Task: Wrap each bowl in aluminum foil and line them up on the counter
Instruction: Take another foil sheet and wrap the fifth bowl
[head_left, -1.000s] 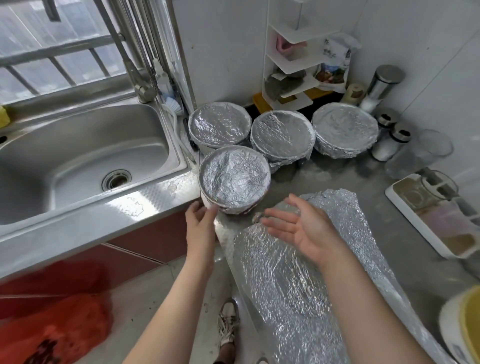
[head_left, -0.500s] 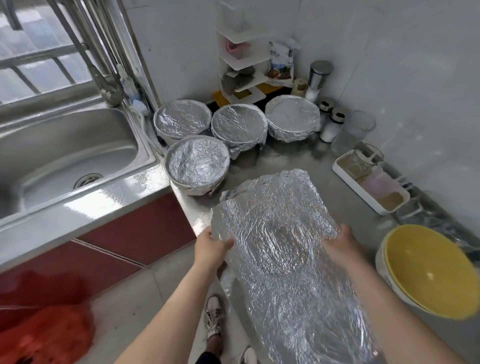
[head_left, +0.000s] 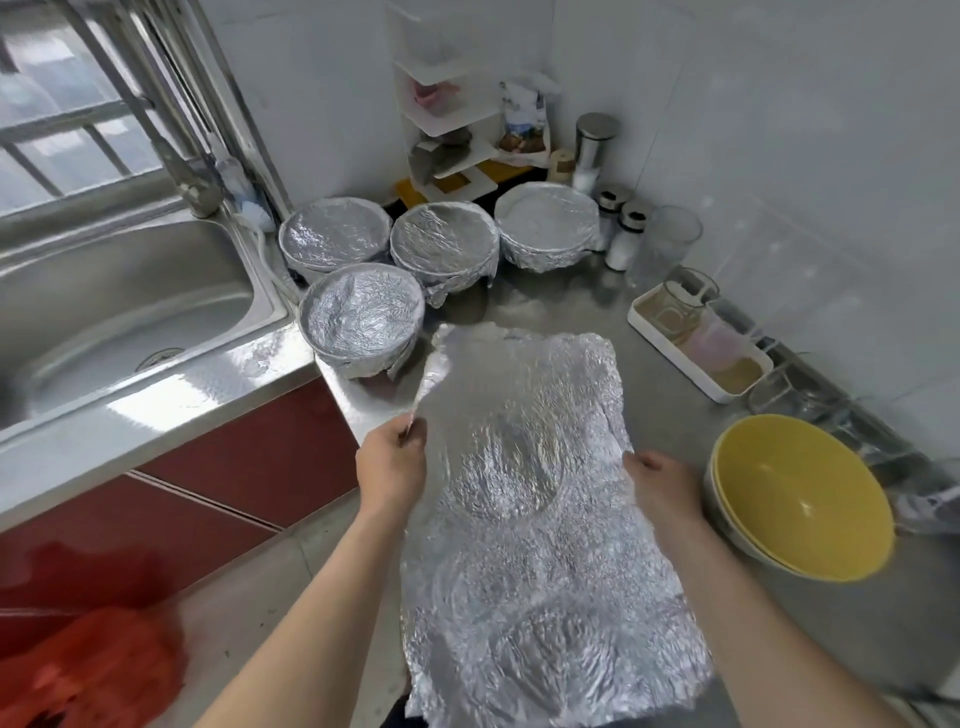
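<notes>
Steel surface (head_left: 670, 415) beside sink (head_left: 130, 312), four wrapped bowls (head_left: 444, 239) at back. Your left hand (head_left: 392, 462) pinches the foil sheet (head_left: 524, 467) at its left edge; your right hand (head_left: 665, 488) grips the right edge.

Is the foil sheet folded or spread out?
Spread out: left hand and right hand hold the foil sheet open by its edges.

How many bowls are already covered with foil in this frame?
4. Three in a row at the back: back-left bowl, back-middle bowl, back-right bowl. The front bowl stands beside the sink, before the back-left one. The foil sheet could hide another.
</notes>
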